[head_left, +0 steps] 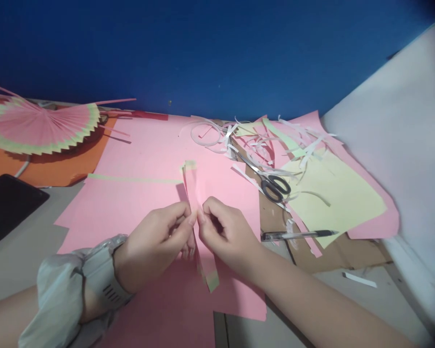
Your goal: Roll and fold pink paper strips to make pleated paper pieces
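Observation:
A narrow folded strip of pink paper (206, 251) with yellow-green ends stands between my hands, pinched at its middle. From the left, my left hand (163, 232) grips it with thumb and curled fingers. My right hand (228, 232) pinches the same spot from the other side, its thumb and forefinger closed on the paper. Several layers of folds show at the strip's upper and lower ends. Beneath both hands lie large pink paper sheets (137, 203), one with a thin green edge. What sits exactly between the fingertips is hidden.
A pleated pink and green paper fan (43, 123) rests on orange paper (90, 159) at the left. A black phone-like slab (10, 208) lies nearer. To the right are black-handled scissors (275, 187), a pen (299, 235), yellow paper (340, 193) and paper scraps (261, 145).

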`<state>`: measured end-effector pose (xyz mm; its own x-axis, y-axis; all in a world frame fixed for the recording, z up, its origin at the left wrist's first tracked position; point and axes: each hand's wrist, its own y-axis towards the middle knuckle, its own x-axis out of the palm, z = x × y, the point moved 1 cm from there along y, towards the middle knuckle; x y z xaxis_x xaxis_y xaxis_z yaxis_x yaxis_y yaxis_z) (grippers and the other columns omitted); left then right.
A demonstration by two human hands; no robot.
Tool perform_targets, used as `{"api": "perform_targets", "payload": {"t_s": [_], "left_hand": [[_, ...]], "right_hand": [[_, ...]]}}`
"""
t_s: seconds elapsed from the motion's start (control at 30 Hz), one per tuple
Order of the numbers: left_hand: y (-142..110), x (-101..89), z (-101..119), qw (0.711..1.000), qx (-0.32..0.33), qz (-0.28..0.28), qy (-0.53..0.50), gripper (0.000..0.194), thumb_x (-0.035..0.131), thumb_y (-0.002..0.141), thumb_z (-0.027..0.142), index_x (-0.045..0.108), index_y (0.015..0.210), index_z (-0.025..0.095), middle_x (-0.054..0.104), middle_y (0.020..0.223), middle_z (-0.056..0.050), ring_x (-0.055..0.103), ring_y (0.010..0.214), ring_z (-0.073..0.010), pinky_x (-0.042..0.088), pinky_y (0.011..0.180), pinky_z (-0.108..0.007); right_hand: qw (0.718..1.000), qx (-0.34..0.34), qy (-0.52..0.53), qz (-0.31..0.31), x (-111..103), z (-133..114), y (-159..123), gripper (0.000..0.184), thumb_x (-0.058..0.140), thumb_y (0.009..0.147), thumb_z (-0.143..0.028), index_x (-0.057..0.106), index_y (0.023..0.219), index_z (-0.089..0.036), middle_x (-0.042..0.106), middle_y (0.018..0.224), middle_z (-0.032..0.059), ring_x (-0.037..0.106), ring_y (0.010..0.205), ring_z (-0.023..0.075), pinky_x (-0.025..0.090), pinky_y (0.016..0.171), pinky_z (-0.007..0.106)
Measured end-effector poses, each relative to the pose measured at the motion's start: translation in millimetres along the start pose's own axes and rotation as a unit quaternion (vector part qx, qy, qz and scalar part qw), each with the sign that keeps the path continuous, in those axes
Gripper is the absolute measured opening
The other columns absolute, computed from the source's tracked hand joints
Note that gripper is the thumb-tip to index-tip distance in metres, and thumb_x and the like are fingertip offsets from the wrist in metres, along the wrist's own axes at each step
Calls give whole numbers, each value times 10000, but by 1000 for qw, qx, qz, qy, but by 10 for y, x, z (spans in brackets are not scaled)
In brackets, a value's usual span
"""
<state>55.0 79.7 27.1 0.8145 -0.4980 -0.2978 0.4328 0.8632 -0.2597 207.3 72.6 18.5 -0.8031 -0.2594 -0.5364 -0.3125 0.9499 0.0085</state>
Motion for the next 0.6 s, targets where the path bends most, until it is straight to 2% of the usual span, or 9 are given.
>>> {"api": "perform_targets", "payload": {"t_s": [0.17, 0.33, 0.47, 0.6], "left_hand": [[12, -16, 16, 999, 18, 44, -21, 260, 408, 900, 266, 429, 648, 207, 560, 500, 80, 534, 478, -67, 410, 503, -164], [9, -1, -3, 1000, 6, -14, -10, 340, 375, 909, 351, 432, 609, 202, 565, 489, 62, 557, 475, -85, 427, 510, -191], [-1, -3, -19, 997, 13, 34, 61, 327, 382, 900, 324, 405, 597, 204, 546, 479, 64, 533, 472, -92, 399, 503, -204], [-9, -8, -7, 995, 23, 45, 88, 321, 392, 889, 278, 386, 578, 202, 512, 470, 72, 481, 450, -76, 360, 473, -190]], "right_hand": [[1000, -8, -9, -14, 4, 11, 6, 273, 427, 875, -217, 279, 647, -203, 295, 554, -75, 288, 490, 73, 244, 468, 217], [1000, -20, -7, 8, -11, -9, 11, 260, 399, 896, -243, 295, 661, -205, 320, 566, -71, 316, 496, 73, 264, 475, 214], [1000, -8, -10, -1, -5, -22, 12, 281, 412, 887, -245, 270, 647, -207, 293, 544, -74, 296, 475, 72, 251, 451, 208], [999, -11, -47, -2, 3, -43, -3, 274, 424, 869, -211, 276, 638, -201, 310, 539, -73, 298, 475, 68, 246, 460, 209]]}}
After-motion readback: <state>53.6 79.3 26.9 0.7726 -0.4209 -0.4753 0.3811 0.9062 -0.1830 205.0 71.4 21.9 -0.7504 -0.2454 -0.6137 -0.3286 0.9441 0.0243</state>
